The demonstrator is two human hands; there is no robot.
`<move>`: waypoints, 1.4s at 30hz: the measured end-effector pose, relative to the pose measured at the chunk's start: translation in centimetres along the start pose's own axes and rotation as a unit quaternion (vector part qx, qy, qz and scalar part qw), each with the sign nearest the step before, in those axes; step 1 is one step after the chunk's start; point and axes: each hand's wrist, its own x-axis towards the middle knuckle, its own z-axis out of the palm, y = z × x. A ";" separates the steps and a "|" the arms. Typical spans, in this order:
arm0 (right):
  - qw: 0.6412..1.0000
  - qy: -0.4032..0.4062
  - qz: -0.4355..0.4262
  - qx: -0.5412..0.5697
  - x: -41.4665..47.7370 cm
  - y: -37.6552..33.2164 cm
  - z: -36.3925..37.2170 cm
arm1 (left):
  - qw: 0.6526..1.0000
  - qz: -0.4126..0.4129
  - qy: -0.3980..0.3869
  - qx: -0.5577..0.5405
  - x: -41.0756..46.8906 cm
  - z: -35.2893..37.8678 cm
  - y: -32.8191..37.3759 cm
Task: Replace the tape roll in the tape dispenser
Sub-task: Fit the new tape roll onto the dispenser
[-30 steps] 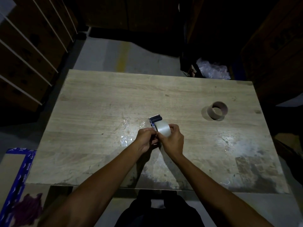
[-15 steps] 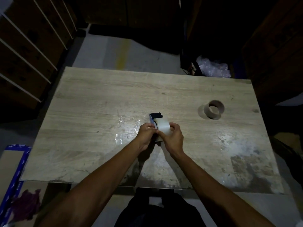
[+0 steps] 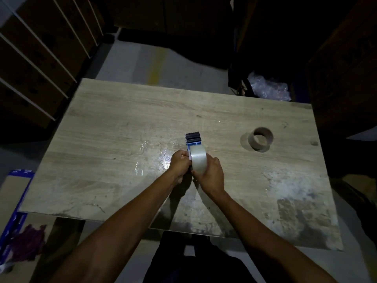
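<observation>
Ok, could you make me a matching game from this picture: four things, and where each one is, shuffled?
Things:
1 tape dispenser
2 clear tape roll
3 empty cardboard core
4 purple cloth

Places:
A off the table, lower left
B standing alone on the table's right side
C gripped by the right hand
D gripped by the left hand, toothed end pointing away

Pairs: 1-D, 2-C, 3-B, 4-A.

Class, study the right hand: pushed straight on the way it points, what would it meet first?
The tape roll, which the right hand grips; just beyond is the left hand on the dispenser. The cardboard core lies off that line, as far as depth shows.
</observation>
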 end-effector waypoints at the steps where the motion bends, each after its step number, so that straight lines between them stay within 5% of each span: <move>1: 0.999 -0.018 0.020 0.022 0.3 0.5 0.0 | 1.000 -0.006 -0.005 -0.014 -0.2 0.0 0.0; 3: 0.982 -0.082 0.093 0.145 1.0 0.9 -0.6 | 0.999 -0.020 -0.021 -0.040 -0.6 -0.2 -0.2; 6: 0.875 -0.182 0.233 0.385 1.7 0.2 -2.9 | 0.998 -0.022 -0.036 -0.052 -0.9 0.0 -0.8; 8: 0.849 -0.212 0.250 0.414 2.2 0.0 -3.9 | 0.997 -0.022 -0.044 -0.056 -1.3 0.3 -0.9; 18: 0.869 -0.291 0.225 0.330 4.0 2.3 -5.5 | 0.995 -0.044 -0.034 -0.081 -2.2 2.1 -0.5; 27: 0.911 -0.210 0.228 0.271 3.8 1.5 -5.7 | 0.997 -0.064 0.045 0.020 -1.6 4.4 0.3; 32: 0.943 -0.176 0.209 0.191 5.0 -0.1 -5.4 | 0.990 -0.121 0.072 -0.030 -1.8 4.8 0.7; 42: 0.888 -0.263 0.265 0.269 3.1 -0.1 -6.3 | 0.986 -0.162 0.026 -0.037 -0.6 4.3 1.3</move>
